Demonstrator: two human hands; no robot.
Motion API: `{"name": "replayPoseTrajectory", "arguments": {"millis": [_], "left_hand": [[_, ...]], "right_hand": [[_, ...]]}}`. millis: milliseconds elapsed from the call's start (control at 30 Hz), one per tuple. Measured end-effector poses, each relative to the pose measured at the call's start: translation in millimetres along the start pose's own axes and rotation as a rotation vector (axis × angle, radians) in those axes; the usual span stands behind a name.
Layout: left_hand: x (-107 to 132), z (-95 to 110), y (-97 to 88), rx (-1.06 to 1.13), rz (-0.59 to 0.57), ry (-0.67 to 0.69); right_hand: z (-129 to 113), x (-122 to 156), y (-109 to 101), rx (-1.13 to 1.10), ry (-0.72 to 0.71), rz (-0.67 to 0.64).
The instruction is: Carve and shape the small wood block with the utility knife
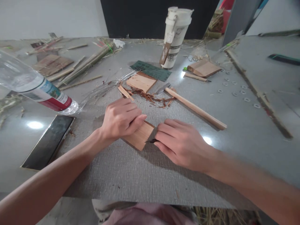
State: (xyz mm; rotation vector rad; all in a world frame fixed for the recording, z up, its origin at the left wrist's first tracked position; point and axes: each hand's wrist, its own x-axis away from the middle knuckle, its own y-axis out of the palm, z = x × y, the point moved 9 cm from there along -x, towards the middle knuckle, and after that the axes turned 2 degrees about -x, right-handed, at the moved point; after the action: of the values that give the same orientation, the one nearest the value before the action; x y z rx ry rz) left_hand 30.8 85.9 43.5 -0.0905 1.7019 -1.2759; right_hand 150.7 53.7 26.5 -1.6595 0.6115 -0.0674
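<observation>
Head view: left hand [123, 118] clasps flat wood block [140, 136]; right hand [179, 143] grips small dark blade [152, 141], point at block's right edge.

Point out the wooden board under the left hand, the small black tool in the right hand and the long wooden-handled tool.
Wooden board [138, 137]: head view, bare top face.
Small black tool [153, 141]: head view, exposed dark part.
Long wooden-handled tool [195, 107]: head view, middle of the handle.
</observation>
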Motion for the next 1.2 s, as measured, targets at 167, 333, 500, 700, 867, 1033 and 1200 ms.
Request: {"name": "replayPoseTrajectory", "arguments": {"millis": [167, 333, 500, 700, 867, 1033, 1200], "left_hand": [[-0.1, 0.0, -0.1, -0.005, 0.000, 0.002], [-0.2, 0.8, -0.2, -0.025, -0.010, 0.005], [0.2, 0.9, -0.5, -0.035, -0.001, 0.004], [-0.6, -0.4, 1.4, -0.046, -0.012, -0.004], [-2.0, -0.5, 3.2, -0.038, -0.027, -0.011], [-2.9, 0.7, 3.5, -0.037, -0.023, -0.005], [-2.3, -0.1, 3.1, -0.055, -0.024, -0.013]], "right_hand": [[-5.0, 0.3, 8.5, 0.031, 0.022, -0.046], [-4.5, 1.0, 10.3, 0.006, 0.022, -0.089], [7.1, 4.9, 15.4, 0.024, 0.044, -0.164], [9.9, 0.3, 0.8, -0.051, 0.015, -0.071], [4.1, -3.1, -0.7, -0.029, 0.031, -0.026], [-0.2, -3.1, 10.8, -0.049, 0.062, -0.091], [-0.5, -1.0, 11.9, -0.056, 0.084, -0.125]]}}
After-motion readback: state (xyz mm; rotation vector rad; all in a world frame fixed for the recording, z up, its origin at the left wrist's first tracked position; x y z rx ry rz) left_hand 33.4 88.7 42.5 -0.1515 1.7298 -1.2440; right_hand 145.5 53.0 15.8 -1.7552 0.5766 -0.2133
